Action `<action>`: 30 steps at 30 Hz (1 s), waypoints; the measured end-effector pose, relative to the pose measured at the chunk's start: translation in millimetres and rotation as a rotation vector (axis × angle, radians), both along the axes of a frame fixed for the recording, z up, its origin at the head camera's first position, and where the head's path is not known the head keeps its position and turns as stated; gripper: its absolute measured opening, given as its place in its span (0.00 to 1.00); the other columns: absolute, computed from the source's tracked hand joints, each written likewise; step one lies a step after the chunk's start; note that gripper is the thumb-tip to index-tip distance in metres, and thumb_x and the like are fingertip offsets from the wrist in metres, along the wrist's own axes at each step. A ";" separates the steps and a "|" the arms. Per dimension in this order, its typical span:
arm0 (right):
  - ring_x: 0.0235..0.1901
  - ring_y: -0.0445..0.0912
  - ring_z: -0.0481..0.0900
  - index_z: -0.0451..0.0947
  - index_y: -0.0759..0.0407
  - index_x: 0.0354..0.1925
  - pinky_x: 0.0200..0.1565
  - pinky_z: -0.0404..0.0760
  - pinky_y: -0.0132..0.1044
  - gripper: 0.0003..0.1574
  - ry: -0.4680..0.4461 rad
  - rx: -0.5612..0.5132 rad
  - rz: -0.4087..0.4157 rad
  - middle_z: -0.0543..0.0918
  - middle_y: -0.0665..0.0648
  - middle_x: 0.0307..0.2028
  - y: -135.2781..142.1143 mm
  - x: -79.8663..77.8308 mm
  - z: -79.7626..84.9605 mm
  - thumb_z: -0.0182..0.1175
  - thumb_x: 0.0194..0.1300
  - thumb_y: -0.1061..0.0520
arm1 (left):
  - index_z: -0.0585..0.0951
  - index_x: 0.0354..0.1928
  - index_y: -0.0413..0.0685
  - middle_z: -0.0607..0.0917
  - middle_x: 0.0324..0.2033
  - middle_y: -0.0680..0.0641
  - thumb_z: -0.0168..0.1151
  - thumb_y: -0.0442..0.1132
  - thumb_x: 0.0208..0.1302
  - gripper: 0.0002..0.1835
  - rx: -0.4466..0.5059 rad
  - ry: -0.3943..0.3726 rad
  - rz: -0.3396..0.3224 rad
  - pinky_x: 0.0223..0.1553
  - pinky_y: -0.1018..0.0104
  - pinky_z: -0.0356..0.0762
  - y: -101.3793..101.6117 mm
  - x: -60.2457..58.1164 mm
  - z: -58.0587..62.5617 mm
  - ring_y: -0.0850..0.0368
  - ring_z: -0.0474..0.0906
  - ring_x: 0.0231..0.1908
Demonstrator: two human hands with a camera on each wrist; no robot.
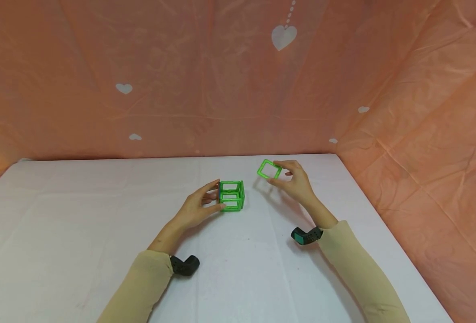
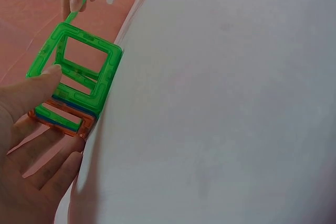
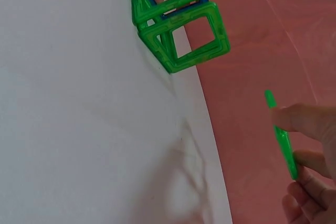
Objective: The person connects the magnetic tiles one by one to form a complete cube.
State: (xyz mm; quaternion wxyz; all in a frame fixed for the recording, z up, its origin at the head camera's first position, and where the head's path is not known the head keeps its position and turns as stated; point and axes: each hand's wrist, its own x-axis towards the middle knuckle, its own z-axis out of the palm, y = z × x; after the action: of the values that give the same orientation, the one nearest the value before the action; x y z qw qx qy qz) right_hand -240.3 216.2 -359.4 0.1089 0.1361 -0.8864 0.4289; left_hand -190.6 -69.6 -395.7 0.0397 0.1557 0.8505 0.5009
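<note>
My left hand (image 1: 192, 210) holds a small cube of green see-through magnetic tiles (image 1: 231, 200) on the table. Its thumb lies on the near green face, with the other fingers round the left side. In the left wrist view an orange tile (image 2: 88, 124) and a strip of blue show on that side of the cube. To the right, my right hand (image 1: 299, 181) pinches a single green square magnetic tile (image 1: 261, 166) between thumb and fingers, raised over the table and apart from the cube. The right wrist view shows this tile (image 3: 284, 142) nearly edge-on.
A white cloth covers the table (image 1: 80, 224). Behind it hangs an orange curtain (image 1: 201, 80) with white hearts, which continues along the right side. Each wrist wears a black camera, the left one (image 1: 185, 265) and the right one (image 1: 307, 236), close above the cloth.
</note>
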 end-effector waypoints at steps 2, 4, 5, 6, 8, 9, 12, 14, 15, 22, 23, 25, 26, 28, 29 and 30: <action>0.56 0.55 0.70 0.75 0.66 0.59 0.54 0.72 0.51 0.35 0.001 0.007 0.010 0.74 0.65 0.54 -1.1 1.5 0.8 0.72 0.52 0.60 | 0.61 0.72 0.45 0.74 0.61 0.35 0.66 0.39 0.61 0.38 -0.006 -0.004 0.003 0.62 0.50 0.70 0.2 -0.1 -0.4 0.41 0.75 0.57; 0.56 0.55 0.70 0.75 0.65 0.59 0.54 0.72 0.51 0.35 -0.001 0.012 0.021 0.74 0.65 0.54 -2.2 2.6 0.7 0.72 0.52 0.60 | 0.60 0.72 0.46 0.74 0.60 0.35 0.66 0.39 0.61 0.38 -0.011 -0.010 0.006 0.62 0.50 0.70 0.2 -0.1 -0.8 0.41 0.75 0.57; 0.56 0.55 0.69 0.75 0.65 0.59 0.54 0.72 0.51 0.35 -0.004 0.015 0.026 0.74 0.64 0.54 -2.9 3.1 0.8 0.72 0.53 0.60 | 0.60 0.72 0.46 0.74 0.60 0.35 0.65 0.39 0.62 0.38 -0.013 -0.012 0.007 0.62 0.50 0.70 0.3 -0.2 -0.9 0.41 0.75 0.57; 0.56 0.55 0.69 0.75 0.65 0.59 0.54 0.73 0.51 0.35 -0.007 0.018 0.032 0.74 0.64 0.55 -3.6 3.4 0.7 0.72 0.53 0.59 | 0.60 0.72 0.46 0.75 0.60 0.35 0.65 0.40 0.62 0.38 -0.015 -0.013 0.007 0.62 0.49 0.70 0.2 -0.1 -0.9 0.41 0.75 0.57; 0.57 0.54 0.70 0.75 0.65 0.59 0.54 0.73 0.50 0.35 -0.007 0.022 0.048 0.74 0.64 0.55 -5.2 4.1 1.1 0.71 0.53 0.59 | 0.60 0.72 0.46 0.75 0.60 0.35 0.66 0.39 0.61 0.38 -0.011 -0.014 0.007 0.62 0.49 0.70 0.2 -0.1 -0.9 0.40 0.75 0.57; 0.56 0.54 0.70 0.75 0.65 0.59 0.54 0.73 0.50 0.35 -0.006 0.020 0.059 0.74 0.64 0.55 -6.1 4.4 1.5 0.71 0.53 0.59 | 0.60 0.72 0.46 0.74 0.60 0.35 0.66 0.39 0.61 0.38 -0.007 -0.013 0.007 0.62 0.49 0.70 0.2 -0.1 -0.8 0.40 0.75 0.57; 0.55 0.54 0.71 0.75 0.65 0.58 0.54 0.73 0.51 0.34 -0.009 0.007 0.089 0.74 0.63 0.54 -9.2 5.8 3.5 0.72 0.52 0.59 | 0.61 0.72 0.45 0.74 0.61 0.35 0.66 0.38 0.61 0.38 0.007 -0.005 0.004 0.61 0.49 0.70 0.2 -0.1 -0.3 0.41 0.75 0.56; 0.54 0.54 0.71 0.76 0.64 0.58 0.54 0.73 0.52 0.34 -0.017 -0.002 0.107 0.74 0.62 0.54 -11.1 6.9 4.7 0.72 0.52 0.60 | 0.61 0.72 0.44 0.73 0.62 0.35 0.66 0.38 0.61 0.38 0.008 -0.002 0.003 0.61 0.49 0.70 0.4 -0.1 -0.1 0.41 0.75 0.56; 0.53 0.54 0.71 0.76 0.63 0.58 0.54 0.73 0.53 0.34 -0.021 -0.006 0.115 0.74 0.62 0.54 -11.9 7.5 5.1 0.72 0.52 0.60 | 0.61 0.72 0.44 0.73 0.62 0.35 0.66 0.38 0.61 0.38 0.007 -0.002 0.002 0.61 0.50 0.70 0.6 -0.1 0.0 0.41 0.75 0.56; 0.53 0.56 0.71 0.77 0.62 0.57 0.53 0.73 0.52 0.33 -0.018 -0.001 0.163 0.75 0.62 0.54 -18.9 11.0 7.4 0.72 0.52 0.60 | 0.61 0.72 0.45 0.73 0.62 0.36 0.65 0.39 0.61 0.38 -0.005 -0.011 0.006 0.62 0.50 0.70 0.9 -0.3 0.5 0.41 0.75 0.57; 0.53 0.55 0.72 0.77 0.62 0.57 0.53 0.73 0.51 0.32 -0.016 0.001 0.171 0.75 0.61 0.54 -19.9 11.3 7.4 0.72 0.52 0.59 | 0.60 0.72 0.45 0.73 0.62 0.36 0.65 0.38 0.61 0.38 -0.005 -0.011 0.006 0.62 0.49 0.70 0.9 -0.3 0.6 0.41 0.75 0.57; 0.53 0.54 0.72 0.78 0.61 0.56 0.52 0.74 0.49 0.32 -0.012 0.005 0.188 0.76 0.61 0.54 -22.0 11.8 7.2 0.72 0.52 0.59 | 0.61 0.72 0.45 0.73 0.62 0.35 0.66 0.39 0.61 0.38 -0.007 -0.011 0.008 0.61 0.49 0.70 0.8 -0.1 0.8 0.41 0.75 0.57; 0.53 0.53 0.73 0.78 0.61 0.56 0.52 0.74 0.48 0.32 -0.010 0.007 0.198 0.76 0.60 0.53 -23.2 12.1 7.2 0.73 0.52 0.59 | 0.60 0.72 0.45 0.73 0.62 0.36 0.66 0.38 0.61 0.38 -0.005 -0.011 0.007 0.61 0.49 0.70 0.8 0.0 0.9 0.41 0.75 0.57; 0.53 0.51 0.73 0.79 0.60 0.56 0.52 0.74 0.46 0.32 -0.010 0.007 0.217 0.76 0.59 0.53 -25.4 12.9 6.8 0.73 0.52 0.59 | 0.60 0.72 0.45 0.73 0.62 0.35 0.65 0.38 0.61 0.38 -0.005 -0.013 0.007 0.61 0.49 0.70 0.7 0.4 1.2 0.40 0.75 0.57; 0.53 0.51 0.73 0.79 0.60 0.56 0.52 0.74 0.45 0.32 -0.008 0.010 0.226 0.77 0.59 0.53 -26.5 13.3 6.6 0.73 0.52 0.59 | 0.60 0.72 0.45 0.73 0.62 0.35 0.65 0.38 0.61 0.38 -0.003 -0.012 0.006 0.61 0.48 0.70 0.7 0.5 1.3 0.40 0.75 0.57; 0.53 0.51 0.73 0.78 0.60 0.56 0.51 0.74 0.45 0.32 -0.005 0.016 0.238 0.77 0.59 0.53 -27.6 13.7 6.6 0.73 0.52 0.59 | 0.61 0.72 0.45 0.73 0.61 0.35 0.65 0.38 0.61 0.38 -0.004 -0.011 0.007 0.61 0.48 0.70 0.7 0.7 1.3 0.40 0.75 0.57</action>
State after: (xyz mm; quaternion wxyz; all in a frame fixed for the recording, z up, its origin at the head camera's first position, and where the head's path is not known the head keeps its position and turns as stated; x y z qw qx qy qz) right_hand -226.6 188.6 -352.8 0.0542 0.2400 -0.8676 0.4322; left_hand -189.9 -68.9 -394.4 0.0431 0.1499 0.8518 0.5001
